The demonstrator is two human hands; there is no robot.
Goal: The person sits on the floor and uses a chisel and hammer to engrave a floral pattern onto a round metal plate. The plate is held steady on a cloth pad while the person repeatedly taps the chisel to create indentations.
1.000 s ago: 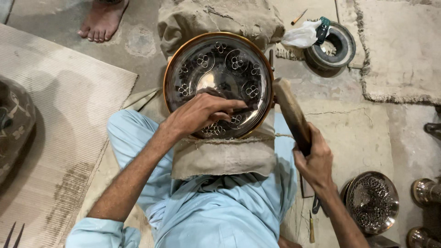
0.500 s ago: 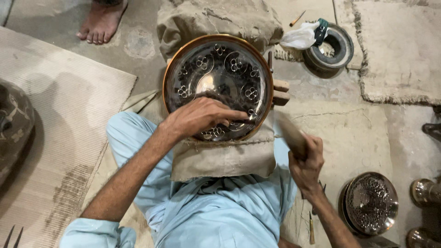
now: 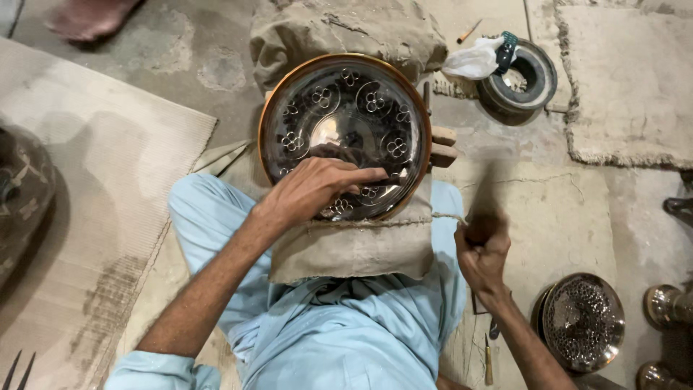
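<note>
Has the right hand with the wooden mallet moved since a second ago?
Yes. The right hand has swung the blurred wooden mallet down, away from the round engraved metal tray rim.

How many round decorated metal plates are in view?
2 clearly: the large engraved plate on the burlap pad under the left hand, and a smaller perforated plate at lower right. A dark round piece at the left edge may be another.

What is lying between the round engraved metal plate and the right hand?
In the head view, between the engraved plate and the right hand lie two small wooden blocks by the rim, then cracked bare floor.
</note>
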